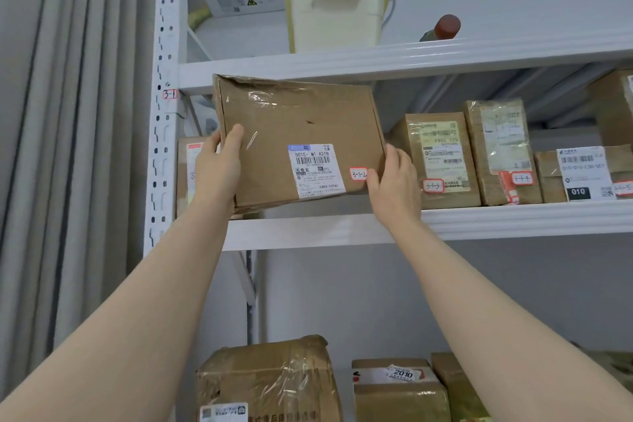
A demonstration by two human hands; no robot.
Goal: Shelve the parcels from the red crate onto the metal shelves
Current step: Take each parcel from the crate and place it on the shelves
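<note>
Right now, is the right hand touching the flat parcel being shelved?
Touching. Head view: the right hand grips the flat parcel at its lower right corner, thumb on the front face.

Parcel storeroom; labelled parcels [442, 161] on metal shelves [479, 219]

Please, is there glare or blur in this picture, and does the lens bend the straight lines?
Head view: soft, even light, faint shadows; glare on the clear tape of the held cardboard parcel; the wide-angle lens bows the middle shelf edge and tilts the perforated upright; on the shipping label only large print is legible.
</note>
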